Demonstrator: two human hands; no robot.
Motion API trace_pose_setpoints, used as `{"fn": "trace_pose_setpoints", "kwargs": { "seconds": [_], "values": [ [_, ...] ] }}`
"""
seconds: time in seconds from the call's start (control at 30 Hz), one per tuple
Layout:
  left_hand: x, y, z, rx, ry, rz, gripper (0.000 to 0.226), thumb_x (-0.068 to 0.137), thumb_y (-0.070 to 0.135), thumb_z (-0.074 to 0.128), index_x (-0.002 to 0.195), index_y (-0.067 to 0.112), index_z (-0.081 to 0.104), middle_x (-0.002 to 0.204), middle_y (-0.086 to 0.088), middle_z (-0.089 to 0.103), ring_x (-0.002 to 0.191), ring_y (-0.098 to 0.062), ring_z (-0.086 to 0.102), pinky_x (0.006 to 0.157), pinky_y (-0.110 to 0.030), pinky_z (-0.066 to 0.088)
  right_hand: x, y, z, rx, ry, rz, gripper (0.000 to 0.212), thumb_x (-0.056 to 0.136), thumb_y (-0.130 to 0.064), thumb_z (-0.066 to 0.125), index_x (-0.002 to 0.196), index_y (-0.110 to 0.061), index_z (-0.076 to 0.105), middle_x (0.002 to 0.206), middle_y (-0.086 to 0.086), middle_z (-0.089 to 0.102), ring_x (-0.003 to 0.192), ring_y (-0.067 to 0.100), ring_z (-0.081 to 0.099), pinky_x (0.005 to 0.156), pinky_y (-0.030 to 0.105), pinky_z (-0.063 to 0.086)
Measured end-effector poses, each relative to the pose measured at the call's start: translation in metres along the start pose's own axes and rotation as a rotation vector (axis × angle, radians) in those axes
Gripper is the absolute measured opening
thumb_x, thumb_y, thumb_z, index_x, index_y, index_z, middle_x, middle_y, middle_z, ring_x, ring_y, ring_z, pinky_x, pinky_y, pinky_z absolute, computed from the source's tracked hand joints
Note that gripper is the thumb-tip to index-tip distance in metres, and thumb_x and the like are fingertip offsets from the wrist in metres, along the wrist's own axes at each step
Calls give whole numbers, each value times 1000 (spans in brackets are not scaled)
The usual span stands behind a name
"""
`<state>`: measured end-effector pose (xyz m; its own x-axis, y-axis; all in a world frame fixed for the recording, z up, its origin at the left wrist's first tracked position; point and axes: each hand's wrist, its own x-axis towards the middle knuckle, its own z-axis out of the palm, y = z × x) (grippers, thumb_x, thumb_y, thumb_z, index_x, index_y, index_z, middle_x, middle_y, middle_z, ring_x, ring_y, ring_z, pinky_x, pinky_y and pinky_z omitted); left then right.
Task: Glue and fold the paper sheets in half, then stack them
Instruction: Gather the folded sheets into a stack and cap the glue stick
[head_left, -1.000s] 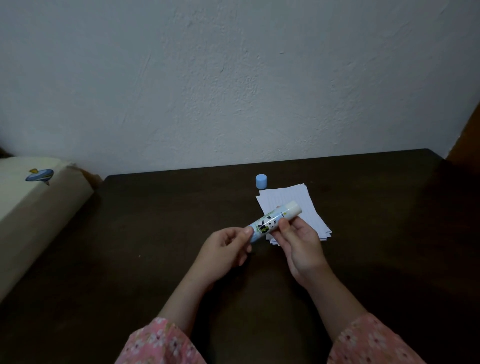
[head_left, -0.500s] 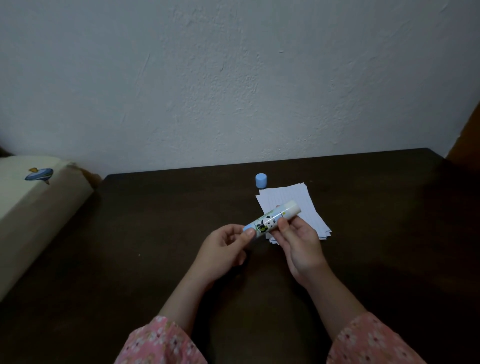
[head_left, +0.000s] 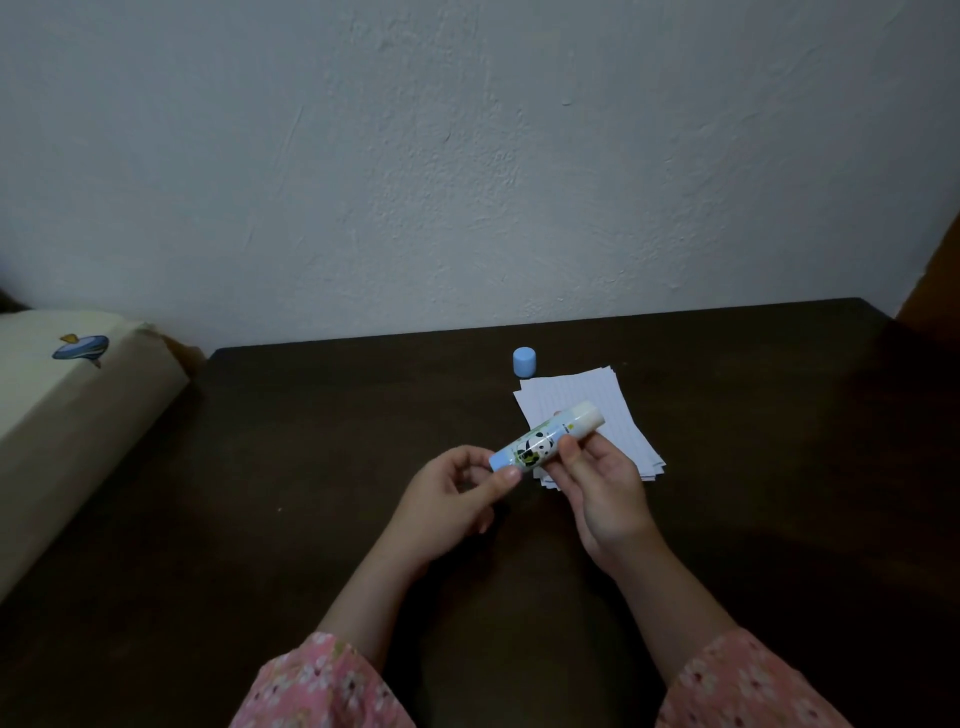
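White tip: the glue (head_left: 545, 442) has its cap off, and the pale end points up and away, over the sheets.
Glue: a short tube with a panda label and a blue base, held slantwise in the air above the near edge of the sheets, touching neither them nor the tabletop.
Right hand (head_left: 597, 483): fingers curled round the middle of the tube, thumb laid along its side.
Left hand (head_left: 457, 499): thumb and fingertips pinch the blue base, as one does to turn the knob.
Sheets (head_left: 592, 421): a loose pile of lined white paper, flat and unfolded, edges fanned a little, lying beyond the hands on the right half of the tabletop.
Cap (head_left: 523, 361): blue, standing upright just beyond the far left corner of the pile; whether it touches the paper I cannot tell.
Tabletop (head_left: 311, 467): dark wood, set against a pale rough wall.
Left edge: a cream cushion or mattress with a small blue print lies beside the tabletop.
Sleeves: pink and flowered, at the bottom of the view.
Step in hand: getting the glue ready; probably winding the stick out. No sheet looks glued or folded, so the task is near its start.
Next move: release the base, free the left hand to steady the top sheet, then bring the tip down and draw it across one half with light pressure, lest the thin paper wrinkle or slide.
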<state>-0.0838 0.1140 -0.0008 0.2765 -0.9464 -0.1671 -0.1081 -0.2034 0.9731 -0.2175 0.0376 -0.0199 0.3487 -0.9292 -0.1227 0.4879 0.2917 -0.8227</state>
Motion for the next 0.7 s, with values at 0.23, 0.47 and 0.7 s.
{"fn": "trace_pose_setpoints", "kwargs": {
  "seconds": [0.23, 0.47, 0.7],
  "values": [
    [-1, 1, 5, 51, -21, -31, 42, 95, 46, 45, 79, 9, 57, 59, -1, 51, 46, -12, 45, 46, -18, 36, -1, 0, 0, -14, 2, -5, 15, 95, -2, 49, 100, -9, 62, 100, 7, 69, 92, 12, 68, 73, 21, 57],
    [0, 3, 7, -15, 35, -64, 53, 93, 53, 42, 93, 3, 59, 64, -5, 55, 44, -14, 47, 44, -20, 35, 0, 1, 0, -15, 20, -2, 17, 95, -1, 48, 104, -7, 61, 107, 12, 67, 98, 15, 66, 75, 21, 57],
    [1, -2, 0, 60, 16, 15, 30, 83, 42, 65, 100, 17, 64, 73, -4, 59, 50, -12, 50, 50, -21, 42, -1, -2, 1, 27, 14, 1, 17, 96, -2, 47, 101, -8, 61, 101, 7, 68, 95, 15, 66, 76, 21, 57]
  ]
}}
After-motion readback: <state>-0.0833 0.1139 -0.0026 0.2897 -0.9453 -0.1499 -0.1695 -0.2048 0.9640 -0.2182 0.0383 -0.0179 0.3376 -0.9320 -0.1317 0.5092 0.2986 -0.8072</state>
